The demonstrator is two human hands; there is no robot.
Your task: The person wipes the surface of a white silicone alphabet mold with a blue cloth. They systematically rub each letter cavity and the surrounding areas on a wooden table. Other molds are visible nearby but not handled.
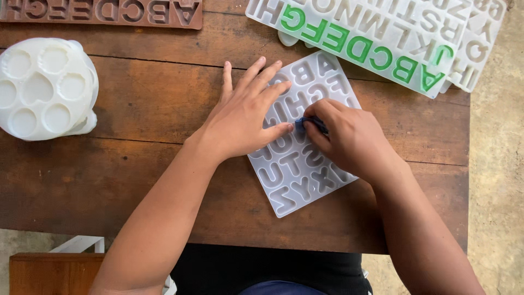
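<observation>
The translucent white silicone alphabet mould (299,147) lies flat and slightly askew on the dark brown wooden table (136,180), and everything here is placed from it. Only the head view to work with, looking straight down.

The left hand (243,120) is spread flat over the mould's upper left part, fingers wide, palm pressing down, holding nothing. The right hand (346,139) sits over the mould's middle right, fingers curled narrow and pinched on a small blue piece (307,124) at one of the letter cavities near the centre; what that piece is exactly, I cannot tell.

Above and to the right of the mould, a larger white letter mould with green-filled letters (376,41) lies tilted over the table's far edge, with more white moulds stacked beneath it. Far above to the left, a brown letter mould (103,12) runs along the top edge. Well to the left sits a round white silicone mould with circular cavities (43,87).

By the look of it, the alphabet mould is light, soft and floppy, likely to bend if lifted by one corner. Best held flat under a spread palm, or taken by two opposite edges.
</observation>
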